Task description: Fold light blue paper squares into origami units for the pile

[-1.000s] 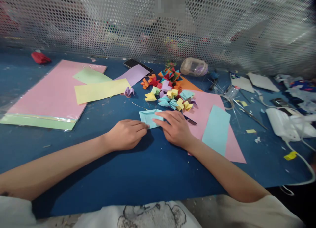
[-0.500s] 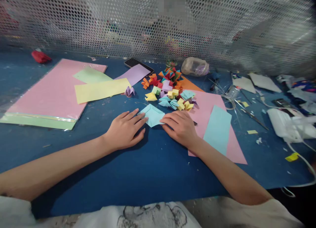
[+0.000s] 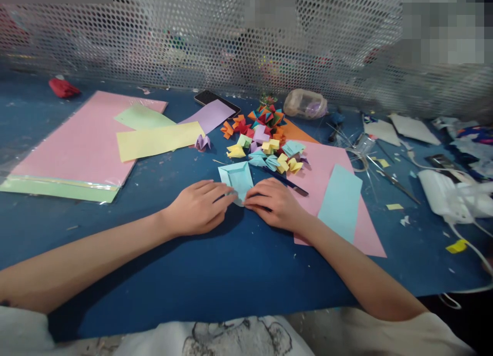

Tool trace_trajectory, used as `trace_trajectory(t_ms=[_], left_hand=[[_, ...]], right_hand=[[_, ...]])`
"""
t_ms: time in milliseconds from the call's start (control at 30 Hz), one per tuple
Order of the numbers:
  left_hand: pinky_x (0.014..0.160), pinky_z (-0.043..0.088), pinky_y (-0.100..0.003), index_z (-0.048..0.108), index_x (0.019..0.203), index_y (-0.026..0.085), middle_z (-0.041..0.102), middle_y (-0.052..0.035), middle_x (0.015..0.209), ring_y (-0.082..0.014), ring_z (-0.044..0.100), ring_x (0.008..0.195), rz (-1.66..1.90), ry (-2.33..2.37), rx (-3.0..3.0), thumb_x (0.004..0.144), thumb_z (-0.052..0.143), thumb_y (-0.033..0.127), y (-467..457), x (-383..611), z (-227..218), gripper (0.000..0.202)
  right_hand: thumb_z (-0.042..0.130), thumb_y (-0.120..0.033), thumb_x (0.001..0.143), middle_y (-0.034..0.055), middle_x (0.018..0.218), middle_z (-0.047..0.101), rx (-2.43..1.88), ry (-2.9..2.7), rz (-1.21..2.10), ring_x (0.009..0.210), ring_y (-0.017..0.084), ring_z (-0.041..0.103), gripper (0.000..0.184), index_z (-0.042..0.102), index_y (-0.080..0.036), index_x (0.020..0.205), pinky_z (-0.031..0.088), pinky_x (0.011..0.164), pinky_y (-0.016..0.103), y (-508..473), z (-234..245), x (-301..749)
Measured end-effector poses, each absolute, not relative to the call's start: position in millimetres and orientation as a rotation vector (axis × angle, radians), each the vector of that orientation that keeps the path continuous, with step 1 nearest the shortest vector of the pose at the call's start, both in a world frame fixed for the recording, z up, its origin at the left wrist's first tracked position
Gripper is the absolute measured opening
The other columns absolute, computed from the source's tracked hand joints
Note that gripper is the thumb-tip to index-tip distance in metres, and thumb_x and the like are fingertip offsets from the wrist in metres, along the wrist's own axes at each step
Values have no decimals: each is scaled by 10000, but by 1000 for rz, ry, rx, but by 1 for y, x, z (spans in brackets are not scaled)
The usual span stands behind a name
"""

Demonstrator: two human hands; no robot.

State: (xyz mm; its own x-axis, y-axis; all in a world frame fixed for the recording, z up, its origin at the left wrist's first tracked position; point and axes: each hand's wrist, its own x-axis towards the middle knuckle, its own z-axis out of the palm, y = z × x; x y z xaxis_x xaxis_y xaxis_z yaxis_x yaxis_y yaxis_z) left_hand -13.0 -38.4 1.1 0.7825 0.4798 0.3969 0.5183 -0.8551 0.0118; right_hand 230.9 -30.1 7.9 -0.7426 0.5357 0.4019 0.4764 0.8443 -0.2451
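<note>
A folded light-blue paper [image 3: 238,177] lies between my hands, with creased flaps along its far and left edges. My left hand [image 3: 200,207] has its fingers closed on the paper's near left edge; the fingertips are slightly blurred. On the near right corner, my right hand [image 3: 274,204] pinches the same sheet between thumb and fingers. Just beyond it sits a pile of small folded paper pieces, among them light-blue ones [image 3: 264,160] and yellow ones [image 3: 288,164]. A dark pen-like tool [image 3: 295,185] rests beside my right hand.
Pink paper [image 3: 365,220] and a light-blue strip [image 3: 339,202] lie to the right. On the left are a plastic-wrapped pink stack [image 3: 73,145] and a yellow strip [image 3: 159,141]. Behind stand a phone [image 3: 215,101], a plastic jar [image 3: 304,103] and a perforated metal panel [image 3: 215,42].
The light-blue paper has been turned, so a squarer edge faces away. Both hands have shifted slightly nearer to me, onto its near edge. More of the dark tool now shows.
</note>
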Motion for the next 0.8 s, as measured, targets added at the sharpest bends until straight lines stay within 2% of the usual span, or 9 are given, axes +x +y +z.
trace_trajectory(t_ms=[133, 367, 800], left_hand=[[875, 524, -343, 609, 1101, 148, 689, -49, 1111, -210, 641, 1026, -652, -661, -2864, 905, 448, 214, -40, -14, -1, 263], [743, 557, -337, 556, 1218, 189, 665, -50, 1128, -214, 645, 970, -474, -670, -2886, 912, 429, 232, -40, -13, 4, 334], [743, 526, -319, 575, 1194, 197, 645, -43, 1115, -195, 610, 965, -357, -741, -2918, 930, 412, 237, -41, -10, 7, 312]], right_hand=[[515, -209, 913, 49, 904, 691, -883, -2497, 195, 827, 176, 579, 142, 653, -176, 921, 421, 740, 339, -31, 5, 225], [510, -239, 917, 65, 912, 669, -1006, -2394, 178, 823, 187, 554, 141, 606, -159, 983, 447, 761, 338, -33, -4, 219], [530, -263, 908, 47, 883, 651, -1027, -2374, 252, 817, 183, 544, 103, 589, -179, 922, 441, 763, 335, -33, -3, 220]])
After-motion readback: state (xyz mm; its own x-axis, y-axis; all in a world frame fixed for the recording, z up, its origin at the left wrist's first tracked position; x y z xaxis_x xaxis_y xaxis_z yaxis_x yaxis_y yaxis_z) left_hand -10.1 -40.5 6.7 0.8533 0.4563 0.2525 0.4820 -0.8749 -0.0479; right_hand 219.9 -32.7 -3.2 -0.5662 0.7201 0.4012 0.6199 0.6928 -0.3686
